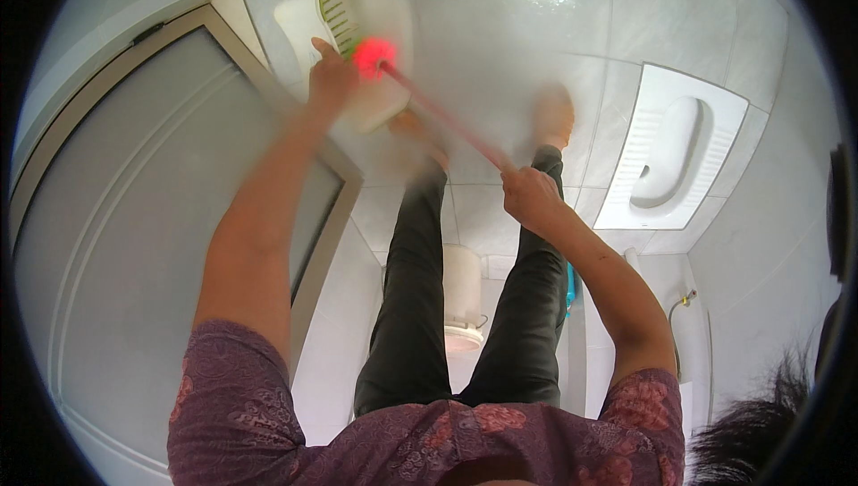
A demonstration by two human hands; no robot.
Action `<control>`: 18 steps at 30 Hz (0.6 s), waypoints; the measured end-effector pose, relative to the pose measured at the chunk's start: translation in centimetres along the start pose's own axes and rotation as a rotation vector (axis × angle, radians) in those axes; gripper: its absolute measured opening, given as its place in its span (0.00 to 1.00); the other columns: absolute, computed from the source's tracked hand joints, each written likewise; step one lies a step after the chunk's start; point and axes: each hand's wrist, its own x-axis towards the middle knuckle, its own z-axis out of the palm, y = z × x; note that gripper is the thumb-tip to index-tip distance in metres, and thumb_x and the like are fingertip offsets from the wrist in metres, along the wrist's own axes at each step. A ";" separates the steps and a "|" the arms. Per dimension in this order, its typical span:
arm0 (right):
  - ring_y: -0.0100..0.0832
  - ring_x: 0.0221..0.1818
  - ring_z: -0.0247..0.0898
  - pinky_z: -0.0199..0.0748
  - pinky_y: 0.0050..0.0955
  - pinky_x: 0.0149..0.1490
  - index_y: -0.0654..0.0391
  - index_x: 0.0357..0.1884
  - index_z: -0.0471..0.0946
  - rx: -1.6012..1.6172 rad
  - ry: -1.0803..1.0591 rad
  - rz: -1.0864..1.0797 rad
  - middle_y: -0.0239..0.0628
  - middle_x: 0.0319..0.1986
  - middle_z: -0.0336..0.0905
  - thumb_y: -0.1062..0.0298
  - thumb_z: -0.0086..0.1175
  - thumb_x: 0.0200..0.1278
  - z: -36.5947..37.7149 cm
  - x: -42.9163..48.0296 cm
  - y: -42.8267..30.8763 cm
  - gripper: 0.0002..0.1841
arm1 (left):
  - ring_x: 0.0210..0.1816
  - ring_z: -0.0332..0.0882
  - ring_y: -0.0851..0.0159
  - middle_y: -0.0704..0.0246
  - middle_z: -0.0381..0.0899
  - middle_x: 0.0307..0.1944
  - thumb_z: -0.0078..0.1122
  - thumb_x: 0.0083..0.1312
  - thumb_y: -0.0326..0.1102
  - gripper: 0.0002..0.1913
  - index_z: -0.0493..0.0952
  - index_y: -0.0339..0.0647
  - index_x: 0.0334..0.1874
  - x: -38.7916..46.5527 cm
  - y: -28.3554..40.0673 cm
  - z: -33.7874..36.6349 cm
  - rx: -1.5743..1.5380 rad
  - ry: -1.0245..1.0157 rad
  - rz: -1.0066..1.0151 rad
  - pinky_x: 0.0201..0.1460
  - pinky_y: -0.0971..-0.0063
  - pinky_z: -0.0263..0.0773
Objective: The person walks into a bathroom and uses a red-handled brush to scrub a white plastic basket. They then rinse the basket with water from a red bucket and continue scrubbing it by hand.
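My right hand point(533, 197) grips the end of a long pink brush handle point(456, 122). The handle runs up and left to a round red bristle head point(374, 58), which lies against a white plastic bin point(298, 16). A green slotted band point(335, 6) curves along part of the bin. At the bin's edge, beside the bristles, my left hand point(333, 80) has its fingers curled and one digit pointing up; its fingertips are partly hidden. Blur covers the bin's lower part near my foot.
A white squat toilet pan point(670, 151) is set in the tiled floor point(496, 16) at right. A framed frosted door point(161, 177) fills the left. Behind my legs stands a pale bucket point(462, 285). A hose with a metal fitting point(687, 298) hangs at lower right.
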 end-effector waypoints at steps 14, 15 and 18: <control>0.54 0.30 0.73 0.70 0.49 0.41 0.53 0.63 0.54 0.148 0.043 0.021 0.57 0.23 0.74 0.75 0.44 0.54 3.4 0.7 -3.1 0.31 | 0.19 0.74 0.62 0.52 0.76 0.35 0.45 0.58 0.29 0.40 0.34 0.28 0.67 2.1 -7.6 -2.7 -0.109 -0.098 -0.012 0.11 0.74 0.69; 0.54 0.30 0.73 0.70 0.49 0.41 0.53 0.63 0.54 0.205 0.000 0.020 0.57 0.23 0.74 0.75 0.44 0.54 3.7 -0.1 -3.3 0.31 | 0.19 0.74 0.63 0.52 0.76 0.35 0.45 0.57 0.28 0.40 0.34 0.28 0.68 2.0 -8.1 -2.8 -0.115 -0.118 -0.029 0.11 0.74 0.69; 0.55 0.31 0.73 0.69 0.48 0.40 0.54 0.62 0.55 0.473 0.132 -0.004 0.57 0.25 0.74 0.76 0.45 0.54 4.8 0.5 -4.6 0.30 | 0.39 0.77 0.48 0.44 0.76 0.38 0.48 0.56 0.32 0.40 0.38 0.22 0.65 1.3 -8.6 -2.5 -0.150 -0.084 -0.061 0.41 0.63 0.72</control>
